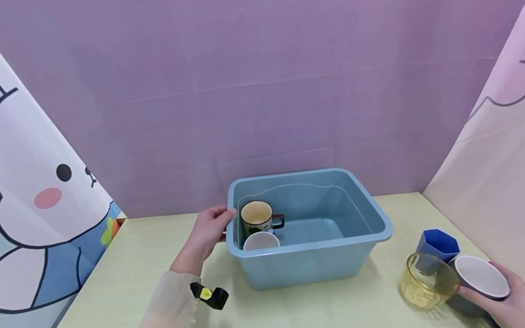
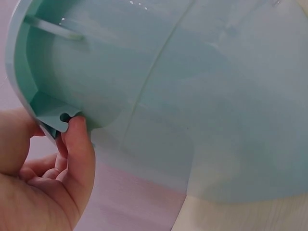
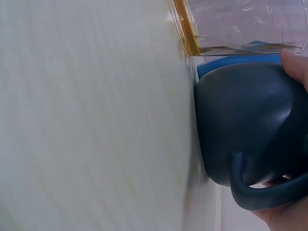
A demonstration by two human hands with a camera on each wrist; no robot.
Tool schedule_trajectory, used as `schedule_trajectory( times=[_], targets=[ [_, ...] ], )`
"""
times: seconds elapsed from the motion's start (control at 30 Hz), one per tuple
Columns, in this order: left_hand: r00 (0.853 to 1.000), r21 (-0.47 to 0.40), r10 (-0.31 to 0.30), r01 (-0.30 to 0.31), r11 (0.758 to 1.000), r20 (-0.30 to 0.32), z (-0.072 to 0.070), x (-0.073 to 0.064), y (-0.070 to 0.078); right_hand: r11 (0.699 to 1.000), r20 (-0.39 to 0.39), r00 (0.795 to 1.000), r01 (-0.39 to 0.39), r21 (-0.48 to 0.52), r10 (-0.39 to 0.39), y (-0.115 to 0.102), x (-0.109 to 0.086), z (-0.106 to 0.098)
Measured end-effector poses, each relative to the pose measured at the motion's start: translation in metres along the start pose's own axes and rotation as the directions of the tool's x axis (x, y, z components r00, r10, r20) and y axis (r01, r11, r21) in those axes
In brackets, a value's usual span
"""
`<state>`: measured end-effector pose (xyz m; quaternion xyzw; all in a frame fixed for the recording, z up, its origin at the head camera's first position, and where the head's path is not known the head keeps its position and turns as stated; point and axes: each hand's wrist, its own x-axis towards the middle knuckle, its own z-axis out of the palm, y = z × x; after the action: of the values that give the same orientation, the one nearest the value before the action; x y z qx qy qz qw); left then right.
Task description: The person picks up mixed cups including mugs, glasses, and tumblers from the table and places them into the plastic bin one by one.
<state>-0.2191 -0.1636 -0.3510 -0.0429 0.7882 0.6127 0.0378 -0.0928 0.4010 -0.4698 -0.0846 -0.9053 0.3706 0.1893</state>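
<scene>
- Purple cloth [image 1: 260,87] closes off the back of the pale tabletop [image 1: 119,275], with printed sheets slanting along the left [image 1: 37,191] and right [image 1: 501,151] sides.
- Near the back edge stands a blue tub [image 1: 309,261], its far rim just in front of the cloth.
- At the tub's left end, the left hand [image 1: 210,228] pinches the rim, thumb on top and fingers tucked beneath the lip.
- Inside, a patterned mug [image 1: 256,215] and a white-lined cup [image 1: 262,241] crowd the left end; bare tub floor runs from them to the right wall.
- Over at the table's right side, the right hand [image 1: 516,295] grips a dark mug [image 1: 482,278] around its body, handle toward the person; whether its base meets the table I cannot tell.
- Close against that mug sit an amber glass [image 1: 427,283] and, behind, a blue angular cup [image 1: 439,244], leaving little room on that side.
- Bare tabletop separates this cluster from the tub's right end, and more stretches left of the tub.
</scene>
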Motion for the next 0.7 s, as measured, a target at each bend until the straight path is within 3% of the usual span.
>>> schedule_trajectory(
  times=[0.17,0.3,0.47,0.7],
  targets=[
    [1.0,-0.005,-0.004,0.004,1.0,0.003,0.0,-0.001,0.001,0.992,0.001,0.993,-0.121,-0.028,0.121,-0.009,0.0,-0.001],
    [1.0,-0.009,-0.01,0.01,1.0,0.003,0.0,-0.001,0.002,0.982,-0.053,0.981,-0.189,-0.018,0.188,-0.012,-0.002,-0.001],
    [1.0,-0.008,-0.005,0.005,1.0,0.008,0.0,0.0,0.0,0.981,-0.132,0.973,-0.182,0.07,0.19,-0.008,-0.004,0.0],
    [1.0,-0.013,0.002,-0.002,1.0,0.009,-0.001,0.0,0.0,0.977,-0.169,0.974,-0.121,0.173,0.151,-0.009,-0.003,-0.002]
  ],
)
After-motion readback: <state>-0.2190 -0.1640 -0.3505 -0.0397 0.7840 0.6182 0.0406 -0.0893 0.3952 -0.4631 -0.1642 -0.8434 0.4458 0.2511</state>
